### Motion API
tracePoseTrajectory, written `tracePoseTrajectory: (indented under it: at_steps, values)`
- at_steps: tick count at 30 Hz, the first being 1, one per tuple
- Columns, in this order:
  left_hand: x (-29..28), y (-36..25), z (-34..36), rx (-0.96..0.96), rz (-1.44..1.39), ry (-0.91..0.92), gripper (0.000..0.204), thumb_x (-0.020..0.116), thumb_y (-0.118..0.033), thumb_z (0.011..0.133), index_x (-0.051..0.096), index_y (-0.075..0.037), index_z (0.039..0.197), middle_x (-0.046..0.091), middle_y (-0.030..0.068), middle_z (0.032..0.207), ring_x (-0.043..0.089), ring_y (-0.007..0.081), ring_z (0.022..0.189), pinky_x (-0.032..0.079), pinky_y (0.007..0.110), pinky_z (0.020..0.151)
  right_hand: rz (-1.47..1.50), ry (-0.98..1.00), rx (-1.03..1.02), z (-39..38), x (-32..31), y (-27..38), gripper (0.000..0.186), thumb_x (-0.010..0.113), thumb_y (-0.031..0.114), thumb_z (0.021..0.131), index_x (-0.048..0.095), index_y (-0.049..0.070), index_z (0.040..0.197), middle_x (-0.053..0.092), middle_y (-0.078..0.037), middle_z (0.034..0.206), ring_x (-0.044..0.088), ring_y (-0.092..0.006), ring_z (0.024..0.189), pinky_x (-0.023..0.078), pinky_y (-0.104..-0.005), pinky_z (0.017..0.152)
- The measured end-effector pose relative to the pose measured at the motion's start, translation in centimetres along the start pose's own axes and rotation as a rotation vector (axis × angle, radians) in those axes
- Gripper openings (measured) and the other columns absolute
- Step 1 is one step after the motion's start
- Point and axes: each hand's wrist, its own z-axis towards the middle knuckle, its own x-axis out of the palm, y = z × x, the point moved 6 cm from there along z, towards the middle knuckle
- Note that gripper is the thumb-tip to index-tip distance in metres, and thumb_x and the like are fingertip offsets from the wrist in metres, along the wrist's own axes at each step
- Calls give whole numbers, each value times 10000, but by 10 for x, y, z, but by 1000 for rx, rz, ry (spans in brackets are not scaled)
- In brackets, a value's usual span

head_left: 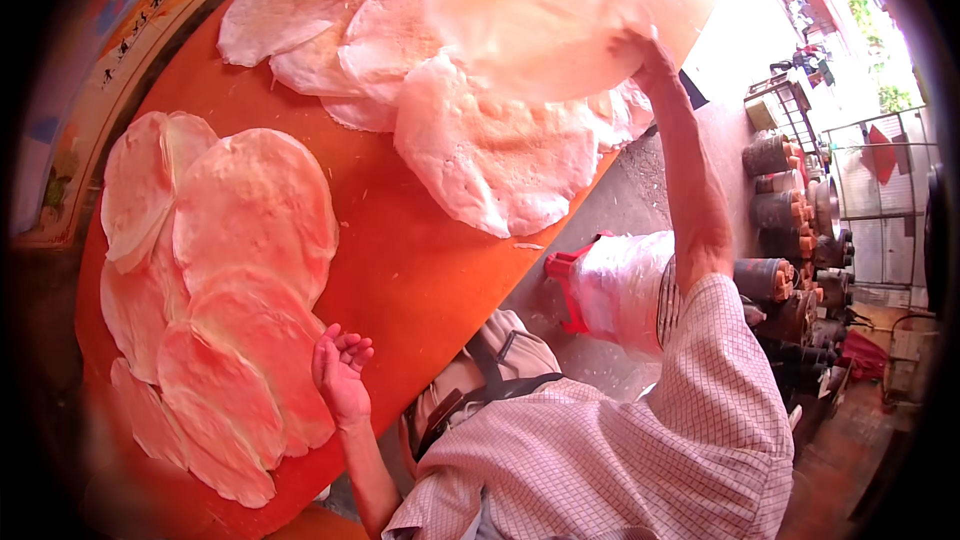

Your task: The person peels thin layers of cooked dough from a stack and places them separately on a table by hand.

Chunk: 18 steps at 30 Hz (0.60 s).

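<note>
The right hand (640, 48) is raised at the end of an outstretched arm, its fingers closed on the edge of a large, thin, pale round sheet (535, 10). Most of the hand is hidden behind that sheet, so only the knuckles and thumb side show. The sheet is held up above the far edge of the orange tabletop (420, 270), its flat face turned toward the camera. Its top is cut off by the picture's upper rim, so its full outline and long axis cannot be made out.

The left hand (340, 370) is open, fingers loosely spread and curled upward. It holds nothing and hovers at the near edge of the tabletop, just beside a pile of overlapping round sheets (230, 270) lying flat along the tabletop's left edge. A second group of round sheets (470, 140) lies flat toward the far right edge, partly hidden below the lifted one.

Off the tabletop's right edge stands a red stool (570, 280) with a white wrapped bundle (630, 285), and beyond it dark cylindrical containers (780, 210), blurred and hard to make out.
</note>
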Motion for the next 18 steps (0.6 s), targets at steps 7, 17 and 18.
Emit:
tracePoseTrajectory:
  at_steps: [7,17,18]
  values:
    - [-19,7,2,-49,25,-69,323,452,-235,974,496,-8,1200,610,102,944,627,205,831,535,291,736,57,-311,332,6,-99,-106,381,643,167,864,476,31,1179,550,-196,1043,597,-303,935,549,-386,787]
    - [-24,15,-8,-55,83,-118,279,473,-180,967,508,-24,1195,600,90,951,623,178,824,533,266,726,-1392,-458,-511,-20,-19,-21,623,665,418,710,552,53,1202,597,-241,1083,537,-366,1060,420,-416,921]
    - [-24,15,-9,-55,99,-125,276,473,-176,966,510,-26,1194,600,89,949,623,176,823,533,263,724,-1413,-393,-487,-7,-9,-16,646,658,445,719,541,78,1237,595,-225,1111,540,-359,1077,420,-419,925]
